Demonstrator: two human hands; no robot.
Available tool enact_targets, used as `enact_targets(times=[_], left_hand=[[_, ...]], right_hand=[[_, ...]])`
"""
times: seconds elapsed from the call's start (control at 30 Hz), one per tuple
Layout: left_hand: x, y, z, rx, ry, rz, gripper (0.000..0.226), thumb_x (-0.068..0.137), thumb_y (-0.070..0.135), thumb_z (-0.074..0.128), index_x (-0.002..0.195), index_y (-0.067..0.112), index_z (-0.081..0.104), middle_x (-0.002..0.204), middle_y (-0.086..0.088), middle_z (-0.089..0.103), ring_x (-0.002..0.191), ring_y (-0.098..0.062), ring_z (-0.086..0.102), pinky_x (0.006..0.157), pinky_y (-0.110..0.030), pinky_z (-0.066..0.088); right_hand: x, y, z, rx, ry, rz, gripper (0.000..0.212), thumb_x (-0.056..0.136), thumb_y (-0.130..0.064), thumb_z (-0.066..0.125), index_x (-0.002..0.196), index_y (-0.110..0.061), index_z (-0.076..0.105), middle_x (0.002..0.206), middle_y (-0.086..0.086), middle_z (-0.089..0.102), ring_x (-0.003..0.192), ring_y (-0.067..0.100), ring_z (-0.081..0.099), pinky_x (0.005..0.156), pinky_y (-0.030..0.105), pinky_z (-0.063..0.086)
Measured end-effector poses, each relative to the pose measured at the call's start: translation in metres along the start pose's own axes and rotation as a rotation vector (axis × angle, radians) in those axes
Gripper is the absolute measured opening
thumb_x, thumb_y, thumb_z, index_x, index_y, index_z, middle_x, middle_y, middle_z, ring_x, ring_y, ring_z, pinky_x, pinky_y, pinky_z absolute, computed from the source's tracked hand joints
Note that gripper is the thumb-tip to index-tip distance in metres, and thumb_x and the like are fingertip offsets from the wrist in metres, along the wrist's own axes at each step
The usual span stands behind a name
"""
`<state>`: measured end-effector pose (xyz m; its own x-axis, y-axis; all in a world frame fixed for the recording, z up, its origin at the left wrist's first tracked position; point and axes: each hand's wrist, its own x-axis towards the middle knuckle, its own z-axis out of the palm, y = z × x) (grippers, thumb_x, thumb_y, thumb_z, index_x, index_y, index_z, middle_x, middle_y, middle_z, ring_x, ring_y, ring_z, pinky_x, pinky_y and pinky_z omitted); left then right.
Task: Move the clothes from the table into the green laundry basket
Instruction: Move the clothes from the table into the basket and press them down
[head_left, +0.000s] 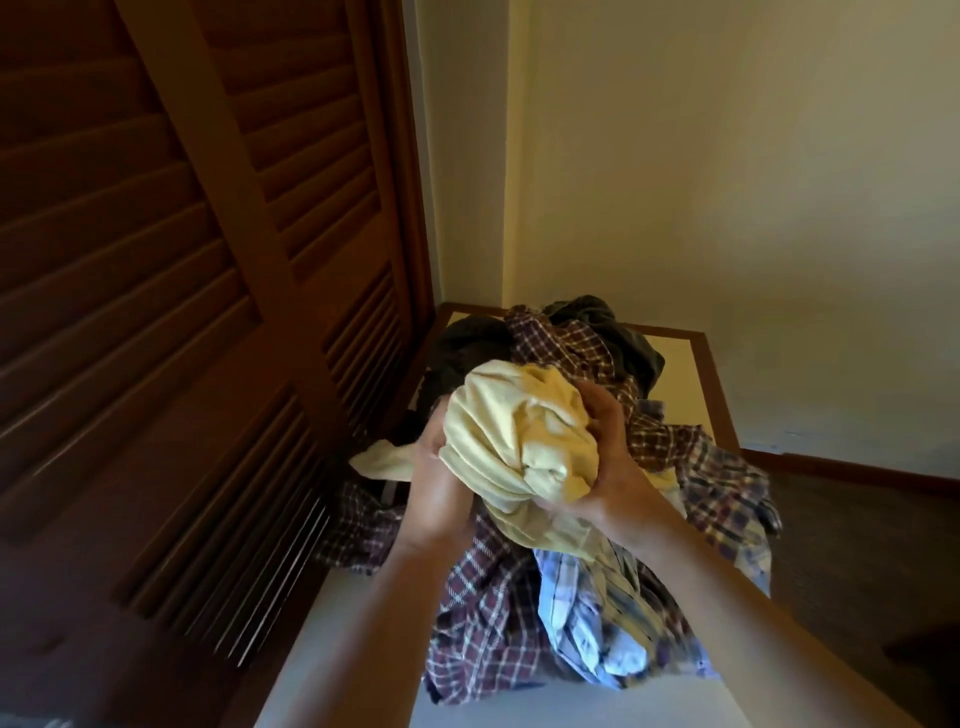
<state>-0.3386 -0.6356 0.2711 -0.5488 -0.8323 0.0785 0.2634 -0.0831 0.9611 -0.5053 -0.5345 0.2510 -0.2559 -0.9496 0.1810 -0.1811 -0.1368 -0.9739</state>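
A bunched pale yellow garment (519, 441) is lifted above the pile, gripped from both sides. My left hand (441, 499) clasps its left and underside, and my right hand (608, 457) presses its right side. Below lies a heap of clothes (493, 623) on the white table (343, 649): maroon plaid shirts, a light blue checked shirt (582, 623) and dark garments (467, 348) at the far end. The green laundry basket does not appear in this view.
Dark wooden louvred doors (182, 312) stand close along the table's left side. A cream wall (727, 182) rises behind and to the right. The table has a wooden rim (717, 384); dark floor (857, 545) lies to its right.
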Motion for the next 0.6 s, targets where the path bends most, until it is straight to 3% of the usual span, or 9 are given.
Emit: enact_targets(times=[0.03,0.1,0.17,0.23,0.33,0.4,0.47,0.53,0.6], left_hand=[[-0.005,0.001,0.008,-0.103,-0.017,-0.065,0.019,0.106,0.024,0.053,0.115,0.012,0.065,0.099,-0.010,0.076,0.090,-0.019,0.078,0.076,-0.032,0.063],[-0.019,0.002,0.016,-0.348,-0.019,-0.218,0.026,0.112,0.016,0.039,0.119,0.011,0.064,0.078,-0.001,0.074,0.061,-0.007,0.075,0.055,-0.022,0.059],[-0.022,0.012,0.024,-0.373,-0.168,-0.287,0.039,0.108,0.016,0.047,0.144,0.000,0.053,0.092,-0.008,0.077,0.078,-0.014,0.079,0.068,-0.029,0.063],[-0.022,0.013,0.021,-0.201,-0.288,-0.167,0.060,0.092,0.011,0.063,0.148,-0.004,0.047,0.121,-0.023,0.068,0.112,-0.035,0.069,0.095,-0.051,0.059],[-0.023,0.005,0.016,-0.233,-0.457,-0.143,0.069,0.081,-0.004,0.061,0.148,0.004,0.051,0.134,-0.027,0.059,0.116,-0.038,0.062,0.097,-0.053,0.054],[-0.022,-0.001,0.018,-0.291,-0.329,-0.160,0.064,0.078,-0.011,0.053,0.140,0.004,0.061,0.127,-0.024,0.065,0.110,-0.034,0.065,0.088,-0.046,0.059],[-0.013,-0.011,0.018,-0.214,-0.062,-0.195,0.045,0.086,-0.008,0.050,0.119,0.009,0.075,0.112,-0.016,0.072,0.106,-0.033,0.068,0.084,-0.043,0.062],[0.002,-0.021,0.016,0.136,0.208,-0.223,0.029,0.097,0.010,0.056,0.101,0.022,0.081,0.107,-0.007,0.076,0.104,-0.029,0.073,0.094,-0.048,0.060],[0.015,-0.028,0.014,0.544,0.312,-0.210,0.018,0.098,0.029,0.061,0.104,0.035,0.076,0.121,0.000,0.072,0.120,-0.027,0.065,0.107,-0.050,0.052]], right_hand=[[-0.004,-0.005,-0.002,-0.064,-0.032,0.000,0.122,0.062,0.000,0.092,0.153,-0.030,0.018,0.151,-0.009,0.044,0.137,0.005,0.050,0.107,0.020,0.046],[-0.015,-0.020,-0.006,-0.170,-0.057,0.031,0.107,0.063,-0.007,0.093,0.150,-0.027,0.034,0.136,-0.029,0.057,0.127,-0.008,0.054,0.101,0.010,0.044],[-0.029,-0.033,-0.012,-0.154,-0.010,0.038,0.077,0.065,-0.010,0.093,0.129,-0.029,0.056,0.117,-0.028,0.070,0.111,-0.006,0.065,0.090,0.012,0.050],[-0.045,-0.038,-0.019,-0.076,0.078,0.007,0.058,0.063,-0.021,0.091,0.115,-0.027,0.065,0.107,-0.018,0.076,0.102,0.002,0.071,0.084,0.017,0.053],[-0.066,-0.035,-0.025,0.024,0.228,0.008,0.047,0.065,-0.036,0.084,0.110,-0.035,0.071,0.106,-0.010,0.077,0.100,0.008,0.072,0.084,0.028,0.057],[-0.074,-0.028,-0.029,-0.061,0.322,0.041,0.044,0.068,-0.029,0.085,0.106,-0.048,0.072,0.108,-0.014,0.077,0.101,0.005,0.071,0.085,0.029,0.057],[-0.079,-0.018,-0.033,-0.113,0.392,0.092,0.052,0.066,-0.024,0.087,0.112,-0.043,0.071,0.111,-0.016,0.076,0.103,0.002,0.070,0.087,0.027,0.055],[-0.080,-0.009,-0.037,-0.167,0.457,0.154,0.058,0.065,-0.024,0.091,0.117,-0.037,0.069,0.110,-0.015,0.076,0.103,0.002,0.070,0.087,0.028,0.055],[-0.083,-0.001,-0.038,-0.232,0.497,0.203,0.054,0.069,-0.019,0.092,0.115,-0.035,0.069,0.105,-0.015,0.075,0.099,0.003,0.069,0.082,0.027,0.054]])
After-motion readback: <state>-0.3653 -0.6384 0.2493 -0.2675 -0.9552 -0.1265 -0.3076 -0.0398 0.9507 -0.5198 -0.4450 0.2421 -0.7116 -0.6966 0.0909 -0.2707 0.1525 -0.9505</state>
